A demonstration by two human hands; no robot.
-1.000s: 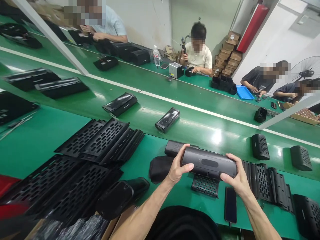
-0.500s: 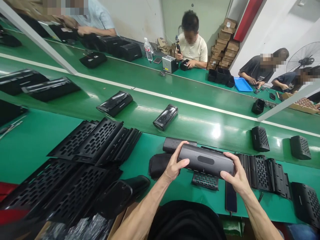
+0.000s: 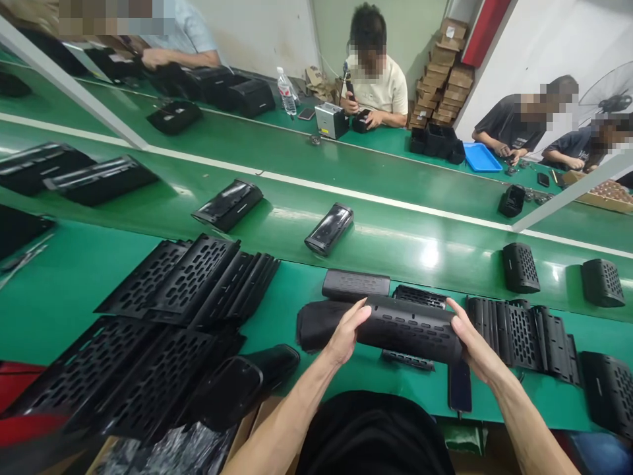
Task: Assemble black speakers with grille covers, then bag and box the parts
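Between my two hands is a black speaker housing (image 3: 410, 330), held level above the green bench, its side with rows of slots turned up toward me. My left hand (image 3: 346, 333) grips its left end, thumb on top. Around the right end my right hand (image 3: 472, 336) is closed, the thumb near the upper edge. Behind it lie a slotted grille panel (image 3: 420, 297) and another housing (image 3: 356, 284). A black cloth-like bundle (image 3: 319, 324) sits just left of my left hand. Partly under the held housing are another grille panel (image 3: 408, 360) and a phone (image 3: 460, 389).
Stacked grille panels (image 3: 192, 277) cover the bench at left, with more panels (image 3: 524, 336) at right. Housings (image 3: 330, 229) stand on the green conveyor (image 3: 395, 231) beyond. A white post (image 3: 74, 76) crosses at left. Several co-workers sit across the line, near a blue tray (image 3: 482, 157).
My hands have rolled the housing over: its smooth face with an oval panel was showing, and now the slotted side faces me. Both hands still hold its ends.
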